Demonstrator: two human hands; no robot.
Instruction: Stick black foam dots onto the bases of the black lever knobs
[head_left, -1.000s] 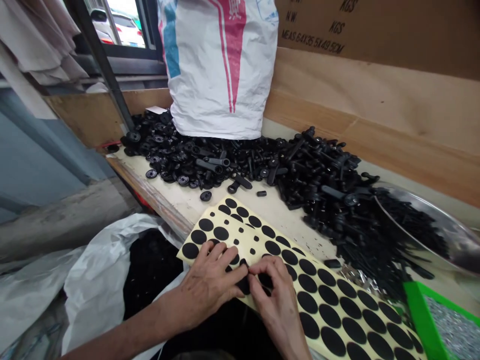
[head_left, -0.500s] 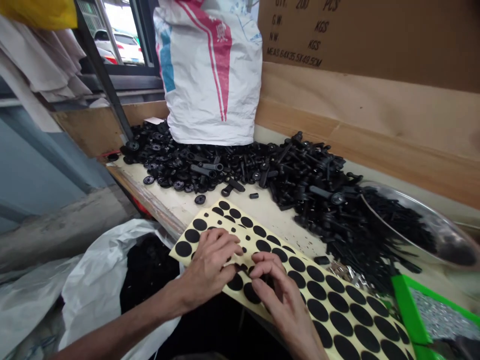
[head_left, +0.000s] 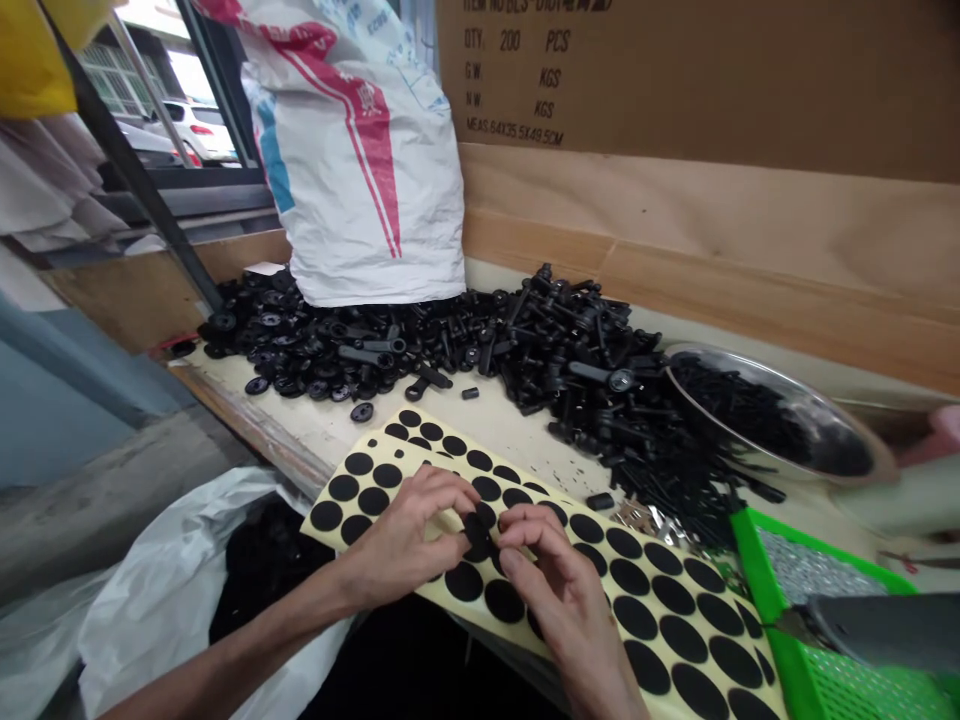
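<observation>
A pale yellow backing sheet (head_left: 679,655) covered with several round black adhesive pads lies across the table's front edge. My left hand (head_left: 401,540) rests on the sheet, its thumb and fingers pinched on a small black pad (head_left: 475,527). My right hand (head_left: 559,590) meets it from the right, fingertips curled down on the same spot. Both sets of fingers are closed together over the sheet's middle.
A long heap of black plastic parts (head_left: 525,355) runs across the table behind the sheet. A white woven sack (head_left: 360,170) stands behind it. A metal bowl (head_left: 780,425) of black pieces sits right, a green basket (head_left: 817,640) near right, a white plastic bag (head_left: 172,600) lower left.
The camera view swung right and up. My hands stayed together on the sheet, and my left fingers lifted from flat into a pinch on a small pad.
</observation>
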